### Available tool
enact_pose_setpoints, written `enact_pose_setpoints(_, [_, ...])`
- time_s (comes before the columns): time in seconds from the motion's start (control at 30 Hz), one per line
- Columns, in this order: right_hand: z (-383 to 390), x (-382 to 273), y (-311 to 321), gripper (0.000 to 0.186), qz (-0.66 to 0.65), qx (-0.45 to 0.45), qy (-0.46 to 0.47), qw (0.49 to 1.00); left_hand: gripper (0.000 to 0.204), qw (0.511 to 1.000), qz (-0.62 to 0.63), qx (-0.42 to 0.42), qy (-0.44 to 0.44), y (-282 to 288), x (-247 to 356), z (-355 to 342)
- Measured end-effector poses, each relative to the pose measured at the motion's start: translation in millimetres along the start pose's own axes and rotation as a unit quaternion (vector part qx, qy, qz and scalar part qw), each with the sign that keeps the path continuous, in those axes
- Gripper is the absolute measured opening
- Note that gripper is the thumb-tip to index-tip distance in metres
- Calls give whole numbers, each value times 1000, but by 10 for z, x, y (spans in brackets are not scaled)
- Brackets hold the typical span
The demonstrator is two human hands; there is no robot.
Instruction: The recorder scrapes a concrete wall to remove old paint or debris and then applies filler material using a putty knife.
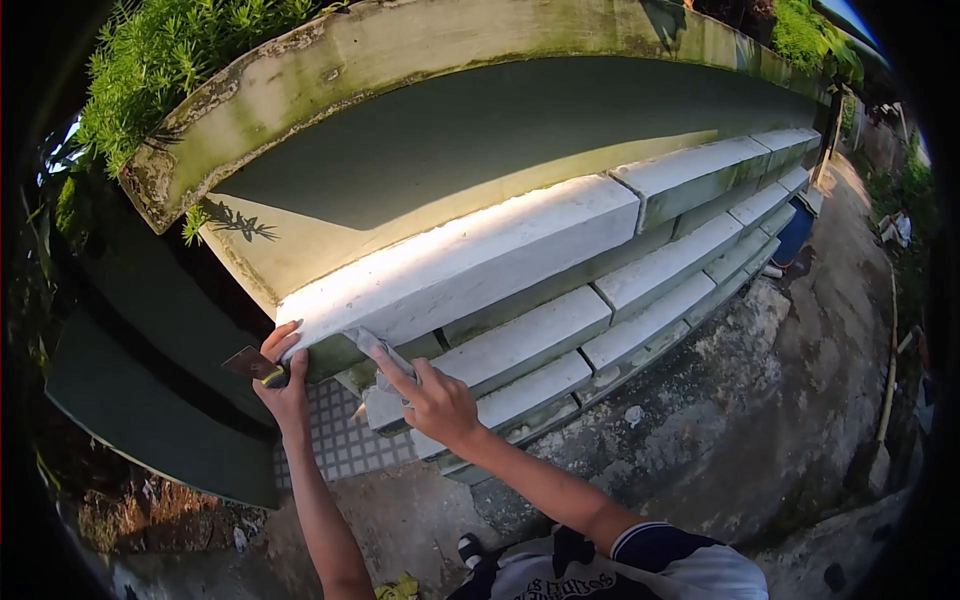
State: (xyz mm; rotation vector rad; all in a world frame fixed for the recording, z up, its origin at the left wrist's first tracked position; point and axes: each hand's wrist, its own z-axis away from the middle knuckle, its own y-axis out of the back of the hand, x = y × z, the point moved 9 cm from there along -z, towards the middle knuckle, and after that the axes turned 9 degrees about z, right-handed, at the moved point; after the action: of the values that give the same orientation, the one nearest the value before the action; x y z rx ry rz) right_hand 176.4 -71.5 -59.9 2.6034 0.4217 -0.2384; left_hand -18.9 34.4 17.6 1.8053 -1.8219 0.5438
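My left hand (287,385) is at the left end of the top wall ledge, its fingertips against the white block. It grips a putty knife (248,364) by its yellow and black handle, the blade sticking out to the left. My right hand (440,402) is closed around a pale grey flat piece (398,372), its index finger stretched along it. I cannot make out what kind of thing that piece is. It lies against the lower edge of the white-coated ledge (480,250), whose end face under my hands is still bare greenish grey.
Lower white-topped ledges (540,330) step down below the top one. A mossy concrete rim (420,45) overhangs at the back, with green plants (150,80). Grey tiles (345,435) lie beneath my hands. A blue container (795,238) stands at the far right.
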Motion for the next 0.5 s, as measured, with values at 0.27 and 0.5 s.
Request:
enact_pose_setpoints(0.27, [-91,1424,908,82,150,80,-63,983,24,1000,-10,-9,28,45,-52,45])
enact_pose_setpoints(0.5, [-179,1802,1247,61,77,192,-196,959,22,1000,2,6,14,18,18,25])
